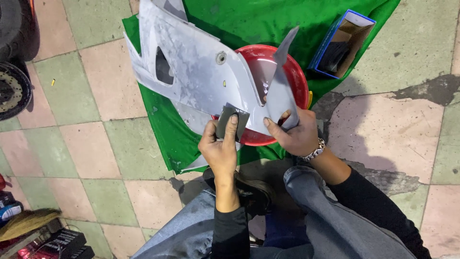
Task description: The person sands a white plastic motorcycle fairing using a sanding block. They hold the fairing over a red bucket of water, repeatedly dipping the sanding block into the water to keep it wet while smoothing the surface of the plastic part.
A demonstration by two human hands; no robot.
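Note:
A large grey-white plastic fairing panel (191,62) with a dull, scuffed surface is held tilted over a red basin (294,76). My left hand (220,148) presses a small dark grey sanding sheet (231,120) against the panel's lower edge, thumb on top of the sheet. My right hand (297,134), with a metal watch on the wrist, grips the panel's lower right fin and steadies it. The basin is mostly hidden behind the panel.
A green cloth (258,24) is spread on the tiled floor under the basin. An open blue box (342,43) lies at its upper right. A motorcycle wheel (13,88) stands at the left edge. My knees in jeans are below.

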